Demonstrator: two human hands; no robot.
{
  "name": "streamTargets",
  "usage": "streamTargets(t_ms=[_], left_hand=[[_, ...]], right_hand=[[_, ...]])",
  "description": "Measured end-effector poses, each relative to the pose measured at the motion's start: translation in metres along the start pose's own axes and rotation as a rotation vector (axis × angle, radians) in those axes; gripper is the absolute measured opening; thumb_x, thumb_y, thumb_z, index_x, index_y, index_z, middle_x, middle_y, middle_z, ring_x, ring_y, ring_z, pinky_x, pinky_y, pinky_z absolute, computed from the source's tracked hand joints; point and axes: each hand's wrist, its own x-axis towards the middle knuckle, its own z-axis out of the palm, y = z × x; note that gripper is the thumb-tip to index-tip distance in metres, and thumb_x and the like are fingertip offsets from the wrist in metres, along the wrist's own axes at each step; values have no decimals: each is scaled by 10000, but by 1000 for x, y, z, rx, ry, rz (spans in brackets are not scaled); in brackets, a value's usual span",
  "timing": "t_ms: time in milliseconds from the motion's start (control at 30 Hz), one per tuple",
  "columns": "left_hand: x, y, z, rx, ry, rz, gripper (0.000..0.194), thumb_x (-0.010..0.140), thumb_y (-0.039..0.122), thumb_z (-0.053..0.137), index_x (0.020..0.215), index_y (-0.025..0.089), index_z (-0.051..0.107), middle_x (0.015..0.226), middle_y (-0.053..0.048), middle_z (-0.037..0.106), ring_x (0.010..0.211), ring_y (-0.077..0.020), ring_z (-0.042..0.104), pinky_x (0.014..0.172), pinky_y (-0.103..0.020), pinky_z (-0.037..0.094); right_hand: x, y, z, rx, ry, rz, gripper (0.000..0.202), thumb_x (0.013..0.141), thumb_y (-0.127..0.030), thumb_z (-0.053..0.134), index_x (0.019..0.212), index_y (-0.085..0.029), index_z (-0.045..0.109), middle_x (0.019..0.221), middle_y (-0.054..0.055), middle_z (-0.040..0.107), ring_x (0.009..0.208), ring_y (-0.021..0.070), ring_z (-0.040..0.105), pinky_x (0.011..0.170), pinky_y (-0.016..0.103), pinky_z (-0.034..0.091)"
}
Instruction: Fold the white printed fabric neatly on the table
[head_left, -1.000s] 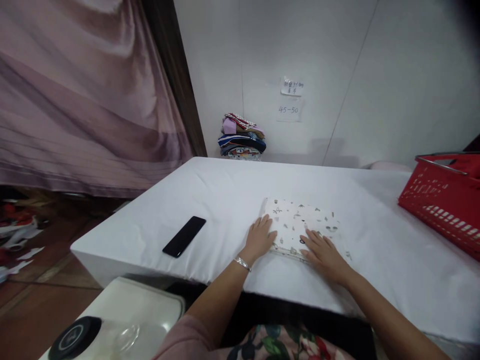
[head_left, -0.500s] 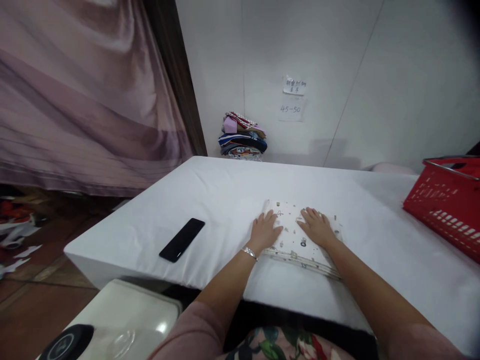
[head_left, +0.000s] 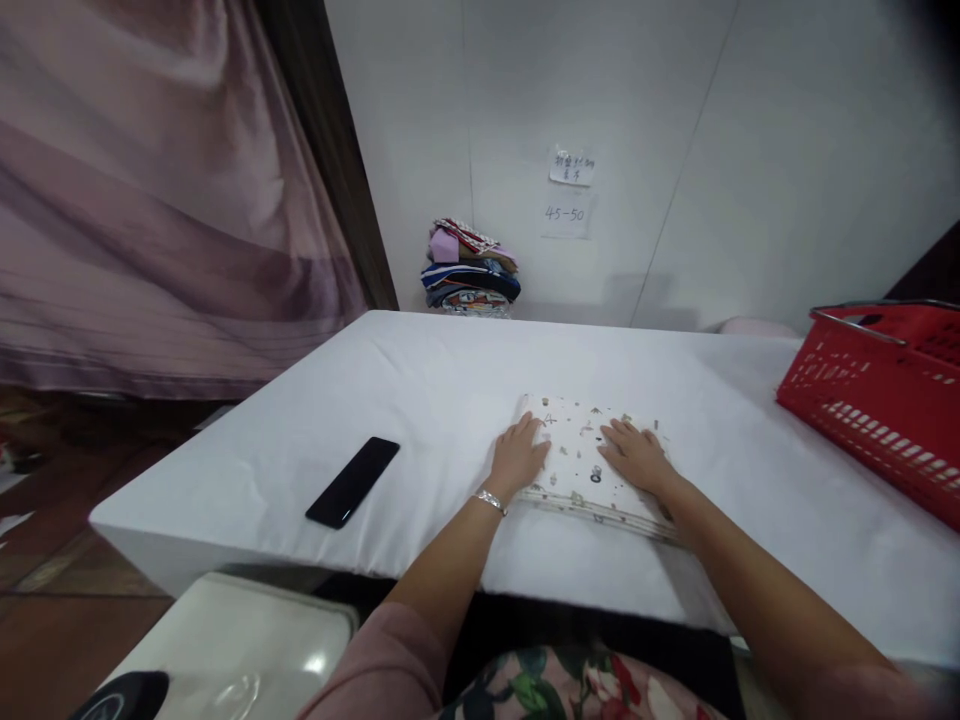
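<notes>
A folded white cloth (head_left: 574, 450) with small printed figures lies flat near the front edge of the table, its layers showing along the near side. On its left edge rests my left hand (head_left: 519, 455), fingers stretched out, with a silver bracelet at the wrist. My right hand (head_left: 636, 458) lies flat on the cloth's right part, fingers spread. Neither hand grips anything; both press or rest on top. Part of the cloth's right side is hidden under my right hand and forearm.
A black phone (head_left: 353, 482) lies on the white-covered table (head_left: 450, 400) to the left. At the right edge stands a red basket (head_left: 877, 400). Several folded fabrics (head_left: 471, 270) are stacked beyond the far edge, below paper signs (head_left: 567, 212). A white lidded bin (head_left: 247, 640) stands front left.
My left hand has shifted slightly outward to the cloth's left edge, and my right hand slightly toward its right side. The view has turned a little right, showing more of the basket.
</notes>
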Motion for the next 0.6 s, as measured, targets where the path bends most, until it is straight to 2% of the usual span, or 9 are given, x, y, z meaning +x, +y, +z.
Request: streamTargets(t_ms=[100, 200, 267, 367, 467, 600], left_hand=[[-1, 1, -1, -17, 75, -99, 503, 883, 403, 422, 1327, 167, 413, 1459, -130, 344, 1292, -257, 381, 1042, -375, 305], [-1, 3, -3, -27, 117, -200, 546, 880, 414, 419, 1334, 114, 388, 1350, -171, 469, 1241, -272, 434, 1000, -361, 345], [0, 5, -4, -26, 93, -246, 571, 870, 435, 427, 1337, 111, 374, 1304, -177, 508, 1198, -287, 474, 958, -369, 377], [3, 7, -8, -43, 37, -312, 592, 848, 450, 458, 1332, 123, 362, 1306, -187, 500, 1149, -295, 520, 898, -369, 411], [8, 5, -12, -84, -47, -381, 603, 813, 509, 498, 1277, 134, 408, 1249, -186, 551, 1091, -301, 563, 849, -362, 430], [9, 2, -19, -124, -137, -433, 627, 775, 549, 531, 1245, 145, 440, 1233, -166, 575, 1096, -301, 563, 844, -347, 428]], right_hand=[[-30, 17, 4, 13, 114, 120, 470, 891, -459, 364, 1282, -235, 498, 1467, 99, 351, 1365, 296, 254, 1064, 567, 213], [-61, 32, 9, 208, 176, 295, 549, 883, -462, 369, 1349, -179, 439, 1487, 118, 305, 1359, 280, 276, 1064, 467, 294], [-77, 37, 11, 373, 164, 384, 614, 868, -471, 386, 1395, -156, 382, 1455, 112, 368, 1310, 264, 370, 1038, 383, 347], [-93, 37, 11, 523, 151, 435, 671, 814, -470, 473, 1413, -189, 365, 1347, 73, 513, 1182, 262, 508, 974, 345, 405], [-100, 33, 9, 649, 186, 475, 738, 753, -470, 565, 1411, -196, 372, 1337, 83, 522, 1180, 279, 505, 980, 363, 397], [-103, 26, 2, 975, 237, 567, 831, 692, -475, 664, 1410, -176, 371, 1375, 136, 474, 1223, 275, 476, 957, 337, 423]])
